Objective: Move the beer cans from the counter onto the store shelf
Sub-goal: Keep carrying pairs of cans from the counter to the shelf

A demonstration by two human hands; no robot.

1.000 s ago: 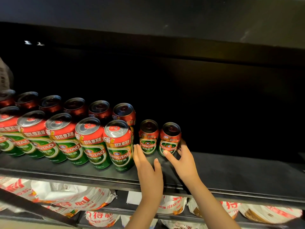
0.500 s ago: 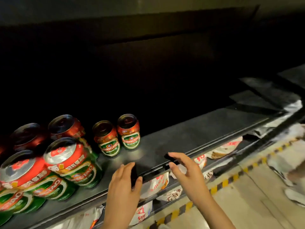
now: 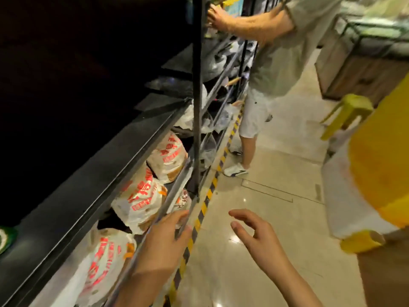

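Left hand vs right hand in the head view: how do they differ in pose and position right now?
The left hand is over the shelving's front rail, fingers fairly straight and pointing toward the bagged goods; whether it touches the rail is unclear. The right hand is out over the aisle floor, away from the shelving, fingers spread and loosely curved. Both are empty: neither holds a can.

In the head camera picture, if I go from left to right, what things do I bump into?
Green can edge → dark shelf → white bags with red writing → left hand → right hand → yellow stool
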